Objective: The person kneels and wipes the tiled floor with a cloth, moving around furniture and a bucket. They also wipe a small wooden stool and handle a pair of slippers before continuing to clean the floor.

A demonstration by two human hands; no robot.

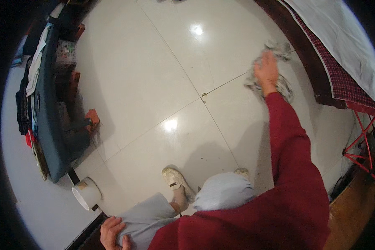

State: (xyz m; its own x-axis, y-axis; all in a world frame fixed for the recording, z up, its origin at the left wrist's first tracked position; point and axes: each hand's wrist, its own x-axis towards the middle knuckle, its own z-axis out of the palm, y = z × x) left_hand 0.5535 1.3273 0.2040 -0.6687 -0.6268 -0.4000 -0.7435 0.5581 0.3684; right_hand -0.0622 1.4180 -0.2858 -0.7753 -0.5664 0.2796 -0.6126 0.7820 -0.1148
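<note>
My right hand (266, 71) reaches far out to the right and holds a crumpled grey cloth (285, 87) down on the floor tiles. Both the hand and the cloth are blurred, and the palm side is hidden. Folds of the cloth spread beyond the fingertips and on either side of the wrist. At the lower left, my left hand (114, 232) rests on my bent leg in light grey trousers (147, 211). Its fingers are loosely spread with nothing in them.
Dark specks (203, 158) dot the glossy tiled floor (137, 93) before my shoes (174, 178). A bed (331, 59) with a dark base borders the right, above a red folding frame (359, 156). Leftward stand a clothes-laden dark chair (50, 125) and a white bucket (89, 193).
</note>
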